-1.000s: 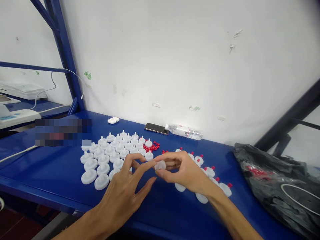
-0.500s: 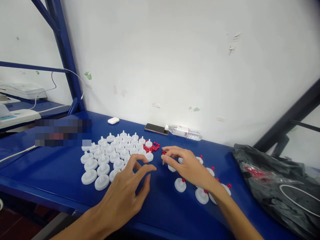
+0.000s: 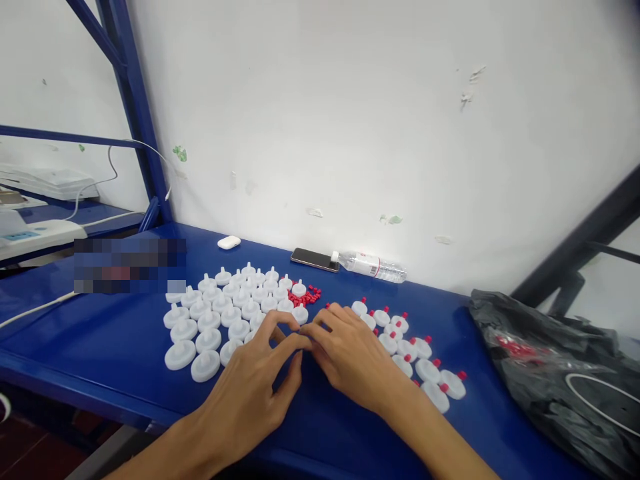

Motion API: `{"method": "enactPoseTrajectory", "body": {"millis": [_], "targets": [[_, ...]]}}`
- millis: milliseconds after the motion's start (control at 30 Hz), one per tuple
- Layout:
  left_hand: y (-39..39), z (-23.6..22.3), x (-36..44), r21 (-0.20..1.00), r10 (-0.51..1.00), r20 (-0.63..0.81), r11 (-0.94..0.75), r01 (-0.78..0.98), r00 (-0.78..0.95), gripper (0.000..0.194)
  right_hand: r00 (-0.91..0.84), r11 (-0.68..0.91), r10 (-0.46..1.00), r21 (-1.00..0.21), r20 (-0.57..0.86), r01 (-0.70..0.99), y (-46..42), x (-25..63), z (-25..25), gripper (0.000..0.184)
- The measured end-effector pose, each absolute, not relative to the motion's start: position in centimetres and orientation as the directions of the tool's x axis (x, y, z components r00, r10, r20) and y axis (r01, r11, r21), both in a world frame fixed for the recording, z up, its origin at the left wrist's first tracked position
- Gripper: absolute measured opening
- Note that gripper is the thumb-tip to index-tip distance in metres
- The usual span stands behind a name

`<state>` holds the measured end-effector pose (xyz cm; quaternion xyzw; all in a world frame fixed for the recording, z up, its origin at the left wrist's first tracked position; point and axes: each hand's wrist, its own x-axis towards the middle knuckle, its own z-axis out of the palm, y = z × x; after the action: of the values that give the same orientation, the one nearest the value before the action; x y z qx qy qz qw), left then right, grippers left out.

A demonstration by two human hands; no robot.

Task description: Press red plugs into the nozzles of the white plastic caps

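Note:
My left hand (image 3: 260,377) hovers over the table's front middle, fingers bent and apart, with nothing visible in them. Its fingertips meet those of my right hand (image 3: 350,357), whose fingers are pressed together; whatever they pinch is hidden. Left of my hands stand many white round plastic pieces with narrow spouts (image 3: 209,340), upright in a close group. Small red caps (image 3: 306,295) lie in a loose heap behind my fingertips. To the right, partly behind my right forearm, several white pieces with red caps on their spouts (image 3: 427,370) lie together.
Along the wall lie a phone (image 3: 315,259), a clear plastic bottle (image 3: 375,266) and a white earbud case (image 3: 229,243). A black plastic bag (image 3: 530,360) with red parts in a clear bag covers the right side. A blue frame post (image 3: 143,127) rises at the left.
My right hand has moved left and toward me, from near the red caps to my left hand's fingertips. More of the red-capped pieces show now. My left hand has barely moved.

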<state>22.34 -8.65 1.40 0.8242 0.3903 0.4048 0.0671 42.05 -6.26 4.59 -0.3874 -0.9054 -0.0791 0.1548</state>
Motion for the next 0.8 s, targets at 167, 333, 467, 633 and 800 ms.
{"method": "enactPoseTrajectory", "body": {"millis": [167, 333, 467, 633, 800], "targets": [[-8.7, 1.3, 22.4, 0.427, 0.708, 0.607, -0.673, 0.603, 0.361, 0.027, -0.556, 0.514, 0.8, 0.219, 0.226, 0.829, -4.9, 43.6, 3.9, 0.025], [-8.7, 1.5, 22.3, 0.444, 0.711, 0.599, -0.677, 0.586, 0.367, 0.025, -0.385, 0.32, 0.893, 0.274, 0.232, 0.907, -3.6, 46.1, 4.3, 0.02], [-8.7, 1.4, 22.3, 0.427, 0.703, 0.614, -0.678, 0.598, 0.358, 0.025, -0.351, 0.28, 0.893, 0.264, 0.282, 0.923, -3.6, 46.1, 4.6, 0.016], [-9.0, 1.1, 22.4, 0.299, 0.689, 0.621, -0.649, 0.699, 0.374, 0.031, -0.449, 0.382, 0.845, 0.26, 0.29, 0.887, -3.5, 45.4, 4.3, 0.018], [-9.2, 0.8, 22.2, 0.194, 0.715, 0.479, -0.652, 0.733, 0.509, 0.056, -0.471, 0.407, 0.843, 0.265, 0.259, 0.874, -3.3, 45.5, 4.0, 0.017]]}}
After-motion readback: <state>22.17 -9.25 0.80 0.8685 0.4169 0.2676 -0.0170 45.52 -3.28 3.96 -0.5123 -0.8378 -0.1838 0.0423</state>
